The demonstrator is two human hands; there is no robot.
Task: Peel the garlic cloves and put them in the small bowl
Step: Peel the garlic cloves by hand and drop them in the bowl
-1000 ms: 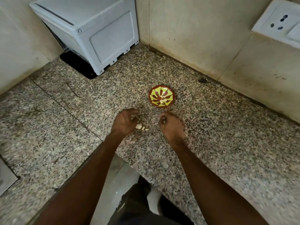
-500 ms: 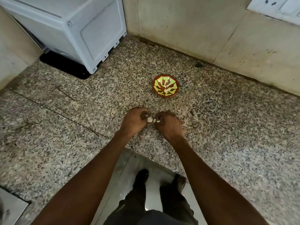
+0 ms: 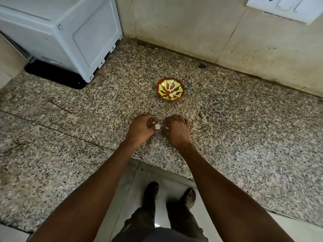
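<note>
A small red bowl [image 3: 170, 100] with a yellow-green pattern sits on the speckled granite counter [image 3: 244, 137]; pale garlic pieces lie inside it. Just in front of it, my left hand [image 3: 141, 130] pinches a pale garlic clove [image 3: 157, 126] with curled fingers. My right hand [image 3: 176, 131] is close beside it, its fingers pinching a thin strip of skin [image 3: 165, 126] that comes off the clove. Both hands hover low over the counter, about a hand's width short of the bowl.
A white appliance [image 3: 61, 32] on a black mat stands at the back left corner. Tiled walls close the back, with a switch plate [image 3: 286, 7] at the top right. The counter's front edge runs under my forearms; my feet show on the floor below.
My hands came together on the clove; the right hand now pulls skin from it. The camera view has tilted down, so the bowl sits higher and my feet show.
</note>
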